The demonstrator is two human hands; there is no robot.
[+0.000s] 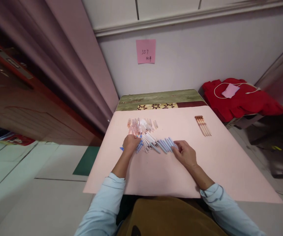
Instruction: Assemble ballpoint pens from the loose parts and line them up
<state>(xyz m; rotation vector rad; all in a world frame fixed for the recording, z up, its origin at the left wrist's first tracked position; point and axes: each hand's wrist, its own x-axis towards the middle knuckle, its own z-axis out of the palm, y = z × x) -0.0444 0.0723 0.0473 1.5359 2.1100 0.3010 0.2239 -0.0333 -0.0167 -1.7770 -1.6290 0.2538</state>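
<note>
Loose pen parts lie in a cluster on the pink tabletop sheet. My left hand is at the cluster's left side, thumb and fingers pinched together over small blue pieces; what lies between the fingertips is hidden. My right hand has its thumb and index finger closed on the end of a row of light blue pen tubes. Between the hands, slim white pen pieces with dark tips fan out. Behind them lie pinkish and clear pen pieces.
Several brown-topped pens lie side by side at the right of the pink sheet. A red cloth with a white cable is beyond the table's right edge. A pink note is on the wall; a curtain hangs left.
</note>
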